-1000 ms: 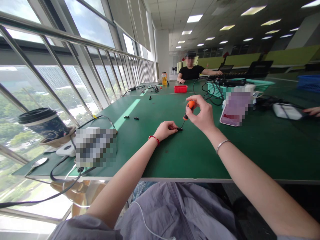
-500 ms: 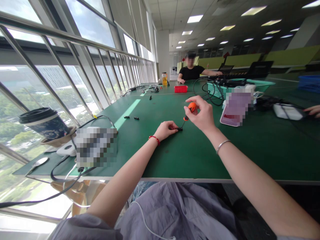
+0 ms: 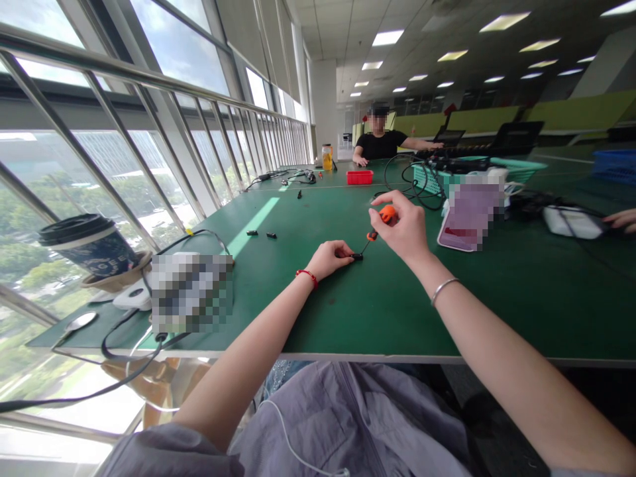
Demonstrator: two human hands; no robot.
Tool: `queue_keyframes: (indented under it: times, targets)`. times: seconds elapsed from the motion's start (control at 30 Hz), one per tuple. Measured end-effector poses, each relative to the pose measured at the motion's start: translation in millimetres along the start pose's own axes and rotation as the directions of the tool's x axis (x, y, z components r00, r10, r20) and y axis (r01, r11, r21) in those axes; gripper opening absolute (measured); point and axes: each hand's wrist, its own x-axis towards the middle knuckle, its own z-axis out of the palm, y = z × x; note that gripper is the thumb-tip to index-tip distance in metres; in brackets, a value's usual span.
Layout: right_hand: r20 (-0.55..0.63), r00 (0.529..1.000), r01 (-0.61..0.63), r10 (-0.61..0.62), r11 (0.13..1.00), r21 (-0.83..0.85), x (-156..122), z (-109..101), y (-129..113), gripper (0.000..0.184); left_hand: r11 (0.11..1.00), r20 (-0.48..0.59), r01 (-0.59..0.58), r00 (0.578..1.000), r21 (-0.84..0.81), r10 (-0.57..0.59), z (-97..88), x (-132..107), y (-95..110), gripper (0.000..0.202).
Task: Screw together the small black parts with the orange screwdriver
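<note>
My left hand (image 3: 328, 258) rests on the green table (image 3: 377, 311) with its fingers pinched on a small black part (image 3: 356, 256). My right hand (image 3: 405, 226) is closed round the orange handle of a small screwdriver (image 3: 382, 217). The screwdriver's thin shaft slants down and left, and its tip meets the black part just right of my left fingertips.
Two more small black parts (image 3: 260, 234) lie further left on the table. A lidded paper cup (image 3: 87, 246) and cables (image 3: 129, 344) sit at the near left edge. A phone (image 3: 464, 215), a teal basket (image 3: 447, 173) and a red tray (image 3: 358, 176) lie beyond. A person (image 3: 381, 140) sits at the far end; another hand (image 3: 621, 220) shows at right.
My right hand has shifted slightly right and turned on the screwdriver handle, which now tilts more to the right. My left hand and the black part have stayed put.
</note>
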Motion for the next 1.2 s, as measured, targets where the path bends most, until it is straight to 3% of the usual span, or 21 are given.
queue_keyframes:
  times: [0.27, 0.47, 0.73, 0.93, 1.1, 1.2]
  targets:
    - [0.002, 0.996, 0.085, -0.085, 0.996, 0.020, -1.0, 2.1, 3.2, 0.024, 1.000, 0.005, -0.009, 1.000, -0.005, 0.009, 0.4, 1.0, -2.9, 0.009]
    - [0.010, 1.000, -0.004, 0.004, 1.000, -0.028, -0.6, 1.4, 0.6, 0.022, 1.000, 0.006, -0.006, 1.000, -0.008, 0.006, 0.6, 0.7, -2.1, 0.009]
    - [-0.001, 1.000, 0.003, -0.003, 0.999, -0.033, 0.0, 0.8, 3.1, 0.025, 1.000, -0.001, -0.020, 1.000, 0.005, 0.020, 0.1, -0.1, -0.5, 0.008]
    - [-0.004, 0.990, -0.138, 0.138, 0.986, -0.094, 1.7, -2.8, -0.4, 0.023, 0.999, 0.014, -0.043, 0.999, 0.017, 0.043, -0.3, 0.3, -1.5, 0.009]
    - [0.008, 0.996, -0.092, 0.093, 0.995, -0.045, 1.8, -1.8, 0.5, 0.023, 0.998, 0.011, -0.059, 0.998, 0.023, 0.059, -0.6, 0.2, -0.2, 0.009]
    - [0.085, 0.992, -0.089, 0.089, 0.996, -0.003, 1.5, 0.2, 1.5, 0.021, 0.998, 0.009, -0.057, 0.998, 0.016, 0.057, -0.6, 0.3, -0.7, 0.009]
